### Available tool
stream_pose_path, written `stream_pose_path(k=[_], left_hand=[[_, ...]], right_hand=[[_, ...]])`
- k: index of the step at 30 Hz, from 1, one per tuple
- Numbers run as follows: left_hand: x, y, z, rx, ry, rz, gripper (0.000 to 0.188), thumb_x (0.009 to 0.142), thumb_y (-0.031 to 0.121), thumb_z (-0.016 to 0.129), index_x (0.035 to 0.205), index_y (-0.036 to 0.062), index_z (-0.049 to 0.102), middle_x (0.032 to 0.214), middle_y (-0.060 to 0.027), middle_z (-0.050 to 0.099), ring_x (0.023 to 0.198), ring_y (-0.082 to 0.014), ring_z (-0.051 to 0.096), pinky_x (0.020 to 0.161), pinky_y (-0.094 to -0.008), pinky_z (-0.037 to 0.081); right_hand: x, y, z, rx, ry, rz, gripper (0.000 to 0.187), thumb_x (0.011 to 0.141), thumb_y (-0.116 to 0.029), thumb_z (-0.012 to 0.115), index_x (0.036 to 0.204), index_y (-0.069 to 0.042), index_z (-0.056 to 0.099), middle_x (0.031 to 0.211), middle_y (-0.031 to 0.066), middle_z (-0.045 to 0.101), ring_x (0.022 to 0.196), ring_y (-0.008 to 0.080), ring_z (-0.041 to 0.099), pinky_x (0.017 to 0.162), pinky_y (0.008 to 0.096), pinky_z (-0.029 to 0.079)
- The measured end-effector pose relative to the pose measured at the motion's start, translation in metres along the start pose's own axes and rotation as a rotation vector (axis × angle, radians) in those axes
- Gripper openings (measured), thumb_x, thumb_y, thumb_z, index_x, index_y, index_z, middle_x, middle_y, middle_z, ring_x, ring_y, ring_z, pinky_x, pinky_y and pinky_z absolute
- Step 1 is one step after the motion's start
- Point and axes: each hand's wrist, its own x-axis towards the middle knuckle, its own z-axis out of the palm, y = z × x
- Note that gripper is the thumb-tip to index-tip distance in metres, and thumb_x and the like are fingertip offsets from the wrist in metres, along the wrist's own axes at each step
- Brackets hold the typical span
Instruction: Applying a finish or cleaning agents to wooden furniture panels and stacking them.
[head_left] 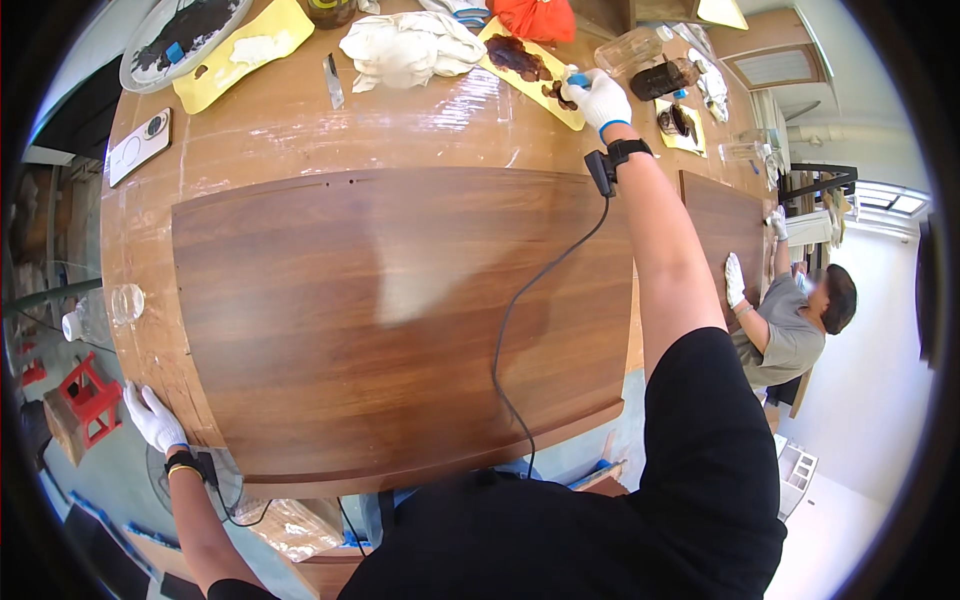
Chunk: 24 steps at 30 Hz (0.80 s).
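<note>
A large brown wood-grain panel (400, 300) lies flat before me on the table. Beyond its far right corner, my gloved right hand (603, 102) is closed on a small tool with a blue part (578, 80). The tool's end meets dark brown paste on a yellow sheet (495, 60); its exact kind is hidden by the glove. My gloved left hand (155, 418) rests on the table's left edge, near the panel's near left corner, fingers stretched out and nothing held. A cable (510, 330) runs from my right wrist across the panel.
Along the far side are a white cloth (410, 45), a flat metal blade (333, 82), a red bag (535, 18) and a dark bottle (660, 80). A phone (140, 147) lies far left. A co-worker (790, 320) on the right touches another panel (720, 230) with gloved hands.
</note>
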Motion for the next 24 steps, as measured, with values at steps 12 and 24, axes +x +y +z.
stream_pose_path(k=[12, 24], left_hand=[[0.002, 0.005, 0.001, -0.009, -0.004, -0.017, 0.047, 0.102, 0.031, 0.05, 0.137, -0.001, 0.051, 0.142, -0.019, 0.053, 0.132, -0.0335, 0.048, 0.112, -0.0389, 0.035], [0.001, 0.018, -0.002, -0.022, 0.008, -0.003, 0.045, 0.101, 0.03, 0.051, 0.133, -0.0012, 0.053, 0.14, -0.0197, 0.054, 0.13, -0.0353, 0.049, 0.11, -0.0404, 0.036]], right_hand=[[0.0, 0.045, -0.007, 0.852, -0.028, 0.368, 0.032, 0.083, -0.035, 0.071, 0.092, -0.004, 0.07, 0.073, 0.0016, 0.062, 0.057, 0.0116, 0.054, 0.053, 0.0258, 0.041], [-0.007, 0.045, -0.008, 0.094, 0.05, 0.025, 0.042, 0.08, -0.041, 0.074, 0.103, -0.006, 0.07, 0.091, 0.0092, 0.072, 0.077, 0.0206, 0.068, 0.072, 0.031, 0.053]])
